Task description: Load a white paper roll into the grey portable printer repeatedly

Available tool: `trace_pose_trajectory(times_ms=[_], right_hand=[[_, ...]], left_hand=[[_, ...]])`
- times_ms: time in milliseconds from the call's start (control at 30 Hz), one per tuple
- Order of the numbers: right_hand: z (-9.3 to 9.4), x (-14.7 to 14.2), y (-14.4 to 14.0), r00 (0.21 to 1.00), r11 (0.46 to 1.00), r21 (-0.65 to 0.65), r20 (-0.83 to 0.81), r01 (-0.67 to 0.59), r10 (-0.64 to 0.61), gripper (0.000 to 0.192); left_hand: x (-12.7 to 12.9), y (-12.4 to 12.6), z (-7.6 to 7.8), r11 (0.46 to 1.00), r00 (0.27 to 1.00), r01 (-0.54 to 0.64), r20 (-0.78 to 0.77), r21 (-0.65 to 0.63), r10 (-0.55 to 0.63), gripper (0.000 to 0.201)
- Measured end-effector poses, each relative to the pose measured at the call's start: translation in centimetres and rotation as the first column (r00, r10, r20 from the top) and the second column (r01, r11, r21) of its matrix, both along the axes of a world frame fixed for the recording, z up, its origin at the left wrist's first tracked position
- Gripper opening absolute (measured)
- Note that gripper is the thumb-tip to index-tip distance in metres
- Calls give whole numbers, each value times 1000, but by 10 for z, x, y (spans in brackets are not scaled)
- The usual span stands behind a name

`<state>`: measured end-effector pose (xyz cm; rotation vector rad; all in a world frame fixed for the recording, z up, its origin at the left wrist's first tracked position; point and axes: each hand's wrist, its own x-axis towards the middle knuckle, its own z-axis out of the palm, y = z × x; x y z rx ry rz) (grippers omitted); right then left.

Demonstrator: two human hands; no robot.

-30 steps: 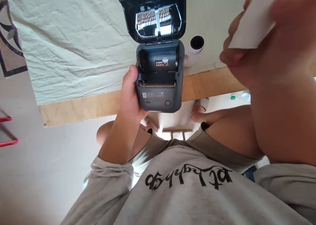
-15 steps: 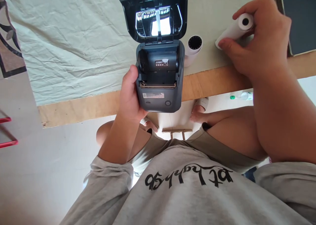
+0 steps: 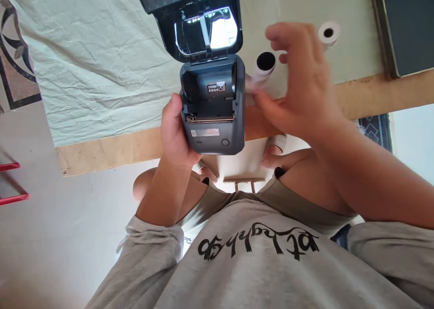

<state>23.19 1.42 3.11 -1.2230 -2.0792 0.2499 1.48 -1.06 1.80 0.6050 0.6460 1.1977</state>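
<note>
Moved: since half a second ago the right hand [image 3: 301,87] has let go of the far paper roll [image 3: 328,32] and swung left toward the printer.

Head view
Left hand: left hand [image 3: 174,133] grips the side of the dark label printer [image 3: 213,110], thumb along its left edge, over the table's near edge.
Printer: lid [image 3: 193,20] swung open away from the person, paper bay bare inside.
Right hand: fingers spread and blurred, holding nothing, just right of the printer (contact with it cannot be told).
Near roll: second roll [image 3: 263,65] lies on the pale cloth [image 3: 95,60], partly behind the right hand's fingers.
Far right: dark flat slab [image 3: 403,24] on the wooden table [image 3: 111,148].
</note>
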Motion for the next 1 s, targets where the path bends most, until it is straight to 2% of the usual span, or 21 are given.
trace_pose_trajectory(times_ms=[100, 167, 333, 500, 567, 633, 700, 867, 1000], right_hand=[[-20, -11, 8, 996, 995, -55, 38, 84, -82, 49], [-27, -10, 10, 994, 993, -49, 38, 105, -103, 40], [-25, -6, 6, 997, 997, 4, -14, 80, -80, 34], [-25, -7, 7, 992, 992, 43, 30, 120, -121, 16], [-24, -6, 7, 993, 994, 21, 37, 108, -109, 22], [-21, -5, 5, 998, 997, -40, -5, 65, -65, 40], [-18, -4, 2, 998, 996, -87, -58, 32, -38, 47], [-19, -4, -1, 999, 994, -100, 3, -46, 46, 34], [-22, -6, 1, 998, 996, -72, 35, 46, -43, 23]], left_hand=[[-1, -2, -1, 1000, 1000, -6, 14, -1, 6, 56], [-1, -2, -1, 1000, 1000, -20, -20, -11, 20, 57], [-4, -2, -1, 997, 982, -65, -180, -50, 56, 56], [-4, -1, -1, 997, 972, -58, -231, -47, 45, 56], [-4, -1, -1, 997, 972, -54, -231, -52, 41, 56], [-3, -2, 0, 997, 972, -57, -229, -59, 42, 55], [-2, -2, 3, 996, 973, -58, -228, -73, 40, 54], [2, -2, 8, 994, 981, -14, -196, -109, -8, 51], [3, -2, 7, 995, 987, -43, -159, -94, 28, 49]])
